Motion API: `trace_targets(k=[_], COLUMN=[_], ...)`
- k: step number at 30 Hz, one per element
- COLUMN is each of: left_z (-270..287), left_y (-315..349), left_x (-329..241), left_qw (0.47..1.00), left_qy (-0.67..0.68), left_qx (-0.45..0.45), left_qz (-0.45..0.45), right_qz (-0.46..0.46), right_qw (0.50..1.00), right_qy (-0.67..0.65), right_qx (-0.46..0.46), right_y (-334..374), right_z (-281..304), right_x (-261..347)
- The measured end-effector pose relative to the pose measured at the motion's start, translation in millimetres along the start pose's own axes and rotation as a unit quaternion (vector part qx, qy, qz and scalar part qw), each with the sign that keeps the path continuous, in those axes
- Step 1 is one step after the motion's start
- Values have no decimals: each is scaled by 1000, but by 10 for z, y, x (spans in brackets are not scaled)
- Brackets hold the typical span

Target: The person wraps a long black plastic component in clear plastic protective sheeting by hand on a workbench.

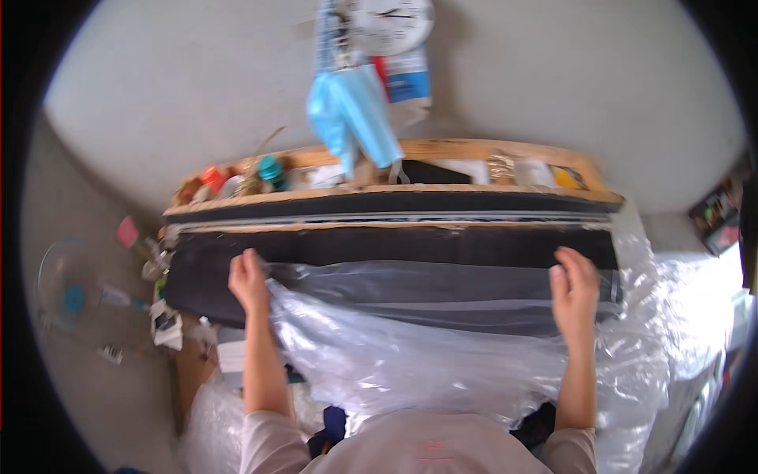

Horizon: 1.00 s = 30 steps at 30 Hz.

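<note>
A clear plastic sheet [379,355] stretches between my two hands, wrinkled and shiny where it drops toward my body. Its far edge lies across the black padded surface [395,245] of a long bench. My left hand [249,283] is closed in a pinch at the sheet's left corner. Over the right part of the black surface, my right hand [575,294] has its thumb and fingers curled together at the sheet's far edge. The exact grip of the right fingers is partly hidden.
A slotted metal rail [395,218] runs behind the black surface. Beyond it, a wooden tray [458,148] holds a teal spool [271,172] and other small items. Blue face masks [355,110] hang below a wall clock [391,22]. More plastic [632,347] hangs at right; a fan [73,296] stands left.
</note>
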<state>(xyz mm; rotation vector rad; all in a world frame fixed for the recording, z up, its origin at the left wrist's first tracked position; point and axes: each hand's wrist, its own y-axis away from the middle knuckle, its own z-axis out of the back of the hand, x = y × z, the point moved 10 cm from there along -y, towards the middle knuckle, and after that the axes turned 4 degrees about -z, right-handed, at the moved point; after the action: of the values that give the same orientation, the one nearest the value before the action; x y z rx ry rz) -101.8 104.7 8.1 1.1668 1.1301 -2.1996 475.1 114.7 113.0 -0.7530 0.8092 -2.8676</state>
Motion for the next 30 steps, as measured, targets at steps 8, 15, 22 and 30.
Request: trace_targets(k=[8,15,22,30], left_z=[-90,333,683,1095], left_y=[-62,-382,-824,-963], left_x=[89,337,900,1373], left_qw=[995,986,932,880], left_qy=[94,-164,-358,-472], left_qx=[26,-1,48,47], left_qz=[-28,12,-46,24], right_qz=[131,-107,-346,-298], right_qw=[559,473,903,916], right_qy=[-561,-254,243,72], right_qx=[596,837,-79,-259], right_y=[1225,2136,751,2027], right_z=[-1363,-1071,1623,428], right_x=[2797,591,-1718,-1790])
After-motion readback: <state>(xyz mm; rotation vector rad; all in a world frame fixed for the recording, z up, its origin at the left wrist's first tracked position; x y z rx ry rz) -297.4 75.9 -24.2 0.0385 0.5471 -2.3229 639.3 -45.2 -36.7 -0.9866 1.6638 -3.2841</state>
